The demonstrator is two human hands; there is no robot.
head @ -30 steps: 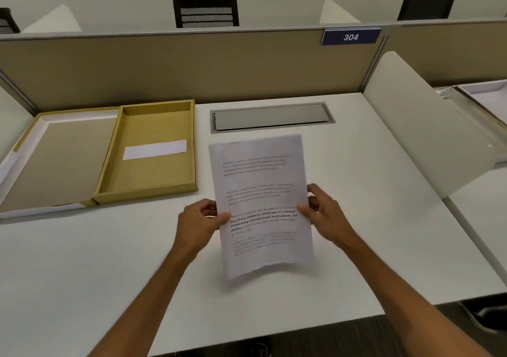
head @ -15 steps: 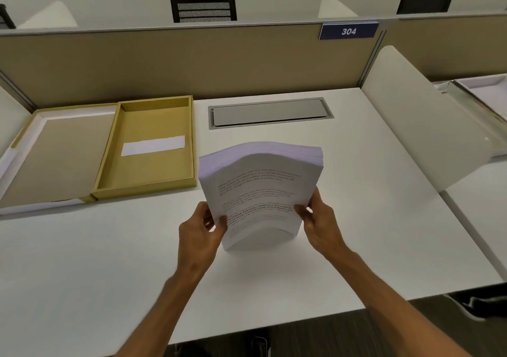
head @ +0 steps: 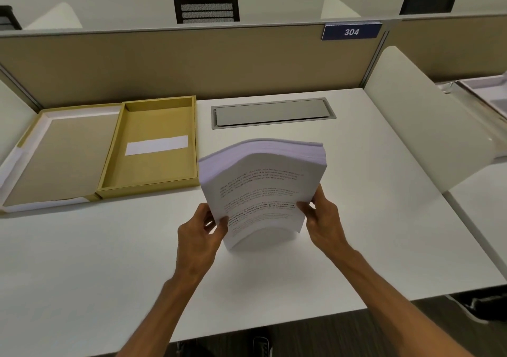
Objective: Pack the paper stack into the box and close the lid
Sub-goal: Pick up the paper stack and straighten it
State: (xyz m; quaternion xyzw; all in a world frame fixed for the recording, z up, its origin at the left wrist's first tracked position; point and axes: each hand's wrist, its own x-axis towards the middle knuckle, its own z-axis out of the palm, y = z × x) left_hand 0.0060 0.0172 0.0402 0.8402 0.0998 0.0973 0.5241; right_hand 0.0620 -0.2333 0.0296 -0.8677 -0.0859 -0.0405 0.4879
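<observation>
A thick white paper stack (head: 260,189) with printed text stands on its lower edge on the white desk (head: 109,260), bowed toward me. My left hand (head: 199,236) grips its left side and my right hand (head: 325,219) grips its right side. To the left lies the open yellow box (head: 155,189) with a white label inside. Its lid (head: 55,159) lies flat further left, hinged to the box.
A grey cable hatch (head: 271,112) is set into the desk behind the stack. A beige partition (head: 192,63) with a "304" sign (head: 351,31) closes the back. A white side divider (head: 428,118) stands at the right. Black chairs show beyond.
The stack went from held flat facing me to standing upright on the desk, its top thickness showing. Both hands kept their grip and lowered slightly.
</observation>
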